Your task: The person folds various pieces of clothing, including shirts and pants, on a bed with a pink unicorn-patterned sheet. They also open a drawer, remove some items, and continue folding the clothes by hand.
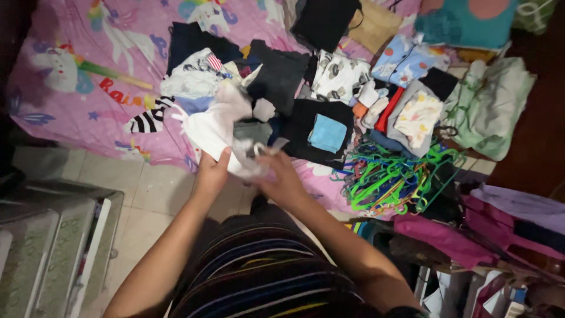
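White cloth garment [226, 132] hangs pinched between left hand [212, 172] and right hand [281, 176] above the bed [76, 106]; gripping its edges evenly would likely keep it flat.

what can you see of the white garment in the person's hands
The white garment looks like thin, soft fabric, crumpled and partly bunched. The left hand grips its lower edge and the right hand pinches a gathered part. Its upper end drapes over the clothes pile at the edge of the pink bedsheet.

Pink unicorn bedsheet [88, 106], green hangers [394, 176], folded blue cloth [327, 133], plastic drawers [47, 247]
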